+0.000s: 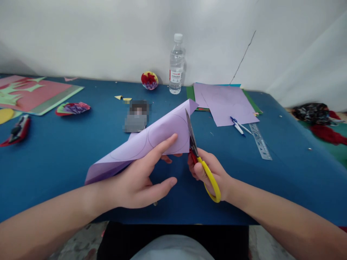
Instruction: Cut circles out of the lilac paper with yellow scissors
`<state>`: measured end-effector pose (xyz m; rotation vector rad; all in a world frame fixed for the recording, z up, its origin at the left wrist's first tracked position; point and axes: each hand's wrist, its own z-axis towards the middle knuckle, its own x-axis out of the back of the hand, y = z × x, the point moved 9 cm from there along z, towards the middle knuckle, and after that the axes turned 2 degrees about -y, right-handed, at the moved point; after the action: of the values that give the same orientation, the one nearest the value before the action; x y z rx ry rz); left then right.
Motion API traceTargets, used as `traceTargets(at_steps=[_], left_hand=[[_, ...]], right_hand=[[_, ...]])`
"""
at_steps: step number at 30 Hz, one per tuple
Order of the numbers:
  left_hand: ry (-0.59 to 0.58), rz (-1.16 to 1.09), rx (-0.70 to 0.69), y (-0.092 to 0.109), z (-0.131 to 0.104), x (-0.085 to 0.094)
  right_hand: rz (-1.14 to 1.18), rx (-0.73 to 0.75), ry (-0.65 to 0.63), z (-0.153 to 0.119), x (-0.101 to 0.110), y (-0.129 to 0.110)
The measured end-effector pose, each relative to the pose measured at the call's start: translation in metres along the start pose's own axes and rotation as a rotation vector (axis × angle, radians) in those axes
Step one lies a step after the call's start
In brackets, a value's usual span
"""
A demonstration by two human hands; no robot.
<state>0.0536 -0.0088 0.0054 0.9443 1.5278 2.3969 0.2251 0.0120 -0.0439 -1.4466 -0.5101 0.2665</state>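
Observation:
A purple sheet (130, 144) with several circles drawn on it is raised and curled above the blue table. My left hand (146, 173) holds it between the index finger, which lies on top, and fingers partly hidden beneath; the thumb stands apart. Yellow-handled scissors (208, 177) are gripped in my right hand (214, 171), just right of the left. Their blades point up and away, against the right edge of the sheet. From this view I cannot make out how far the blades are apart.
Behind the sheet stand a water bottle (176, 68) and a folded paper ball (149, 80). Purple sheets (225, 104), a pen (238, 127) and a clear ruler (260, 141) lie right. On the left are a paper fan piece (73, 108), a red tool (18, 130) and coloured sheets (51, 95).

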Motion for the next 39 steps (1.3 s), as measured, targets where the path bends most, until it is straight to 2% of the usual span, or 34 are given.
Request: traceTargets(at_steps=[4,12,32,39], left_hand=[[-0.027,0.1,-0.021,0.002,0.001,-0.003],[-0.015,0.082,-0.025,0.006,0.001,-0.001],[0.07,0.071,-0.006,0.001,-0.003,0.006],[0.126,0.114,-0.03,0.005,-0.004,0.012]], right_hand=[[-0.013,-0.007,0.009,0.001,0.0,-0.001],[0.005,-0.031,0.003,0.0,0.0,0.002],[-0.011,-0.005,-0.012,0.001,0.001,-0.001],[-0.012,0.003,-0.031,0.001,0.001,-0.006]])
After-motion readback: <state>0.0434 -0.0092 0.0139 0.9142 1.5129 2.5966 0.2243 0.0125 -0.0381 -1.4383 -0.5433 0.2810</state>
